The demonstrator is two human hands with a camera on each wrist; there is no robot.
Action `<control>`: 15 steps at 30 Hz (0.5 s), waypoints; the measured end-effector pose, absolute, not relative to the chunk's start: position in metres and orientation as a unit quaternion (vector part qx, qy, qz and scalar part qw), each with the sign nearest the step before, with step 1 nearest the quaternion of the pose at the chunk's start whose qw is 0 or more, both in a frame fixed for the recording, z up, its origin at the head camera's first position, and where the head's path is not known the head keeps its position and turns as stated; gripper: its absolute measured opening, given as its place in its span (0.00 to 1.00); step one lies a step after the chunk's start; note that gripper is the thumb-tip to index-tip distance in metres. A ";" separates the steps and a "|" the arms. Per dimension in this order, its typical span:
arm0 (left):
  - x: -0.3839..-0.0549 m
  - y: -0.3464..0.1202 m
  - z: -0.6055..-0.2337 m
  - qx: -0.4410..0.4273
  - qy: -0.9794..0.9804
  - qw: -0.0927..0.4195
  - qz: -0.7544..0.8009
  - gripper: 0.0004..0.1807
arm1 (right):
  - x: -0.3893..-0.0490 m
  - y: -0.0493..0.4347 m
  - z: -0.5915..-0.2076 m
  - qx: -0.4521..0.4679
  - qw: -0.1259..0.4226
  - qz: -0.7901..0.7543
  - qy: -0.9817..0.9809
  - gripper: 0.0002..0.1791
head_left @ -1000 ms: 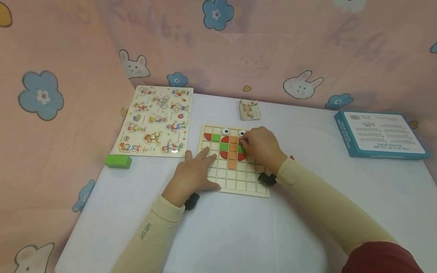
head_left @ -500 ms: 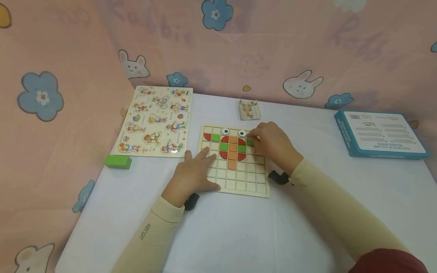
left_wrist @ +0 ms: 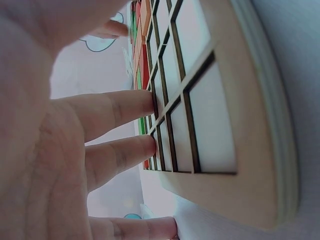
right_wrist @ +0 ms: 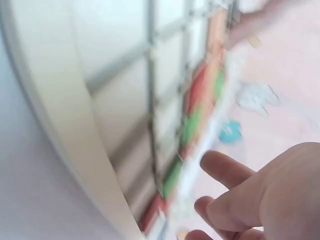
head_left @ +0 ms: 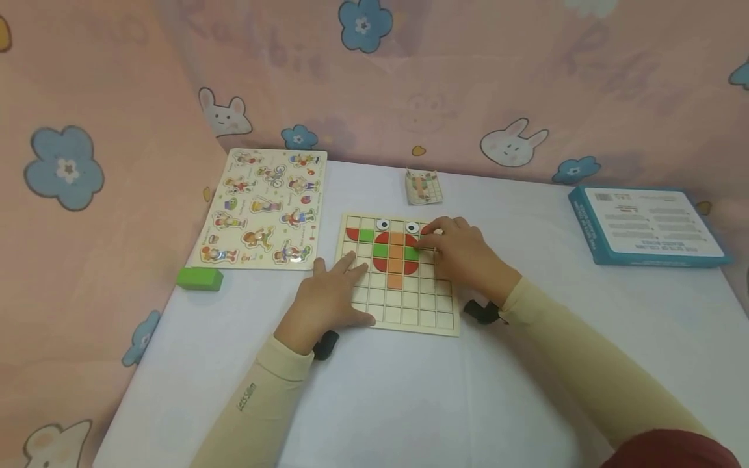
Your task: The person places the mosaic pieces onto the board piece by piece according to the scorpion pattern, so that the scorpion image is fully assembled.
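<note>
A wooden grid board [head_left: 411, 301] lies on the table, bearing orange squares [head_left: 395, 253], green squares [head_left: 380, 250], red rounded-corner tiles [head_left: 411, 267] and two eye tiles [head_left: 383, 225]. My left hand [head_left: 324, 298] has its fingers spread over the board's left side; in the left wrist view two fingertips touch the grid. Over the upper right of the board is my right hand [head_left: 471, 255], its fingers loosely bent. In the right wrist view nothing shows between its fingers [right_wrist: 227, 167], which are near a green tile [right_wrist: 172, 179] and a red tile [right_wrist: 152, 215] in the grid.
A pattern card [head_left: 424, 187] stands behind the board. To the left are a picture puzzle board [head_left: 266, 208] and a green block [head_left: 199, 279]. A blue-edged box [head_left: 652, 226] lies at the far right. A printed cloth [head_left: 421, 78] hangs behind the table.
My right hand has moved right from the middle tiles to the board's upper right, and its fingers have since spread apart. The left hand stays in place. The head view has shifted slightly.
</note>
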State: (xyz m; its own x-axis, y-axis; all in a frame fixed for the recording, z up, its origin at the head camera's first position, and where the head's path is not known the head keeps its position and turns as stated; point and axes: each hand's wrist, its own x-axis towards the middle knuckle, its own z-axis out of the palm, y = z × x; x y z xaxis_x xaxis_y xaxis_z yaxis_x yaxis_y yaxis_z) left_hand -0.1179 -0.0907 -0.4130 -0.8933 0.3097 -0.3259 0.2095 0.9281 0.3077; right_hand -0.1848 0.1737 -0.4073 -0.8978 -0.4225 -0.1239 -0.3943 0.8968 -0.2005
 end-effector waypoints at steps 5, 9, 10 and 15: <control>-0.118 -0.091 -0.413 0.135 0.964 0.187 0.134 0.56 | -0.180 0.207 -0.388 -0.139 0.094 -0.134 0.977 0.22; -0.118 -0.090 -0.413 0.135 0.964 0.187 0.133 0.56 | -0.166 0.245 -0.383 -0.086 0.138 -0.146 0.976 0.21; -0.118 -0.090 -0.413 0.134 0.964 0.187 0.133 0.56 | -0.162 0.254 -0.384 -0.077 0.150 -0.146 0.975 0.21; -0.118 -0.090 -0.414 0.133 0.964 0.190 0.132 0.56 | -0.145 0.283 -0.401 -0.070 0.168 -0.137 0.974 0.24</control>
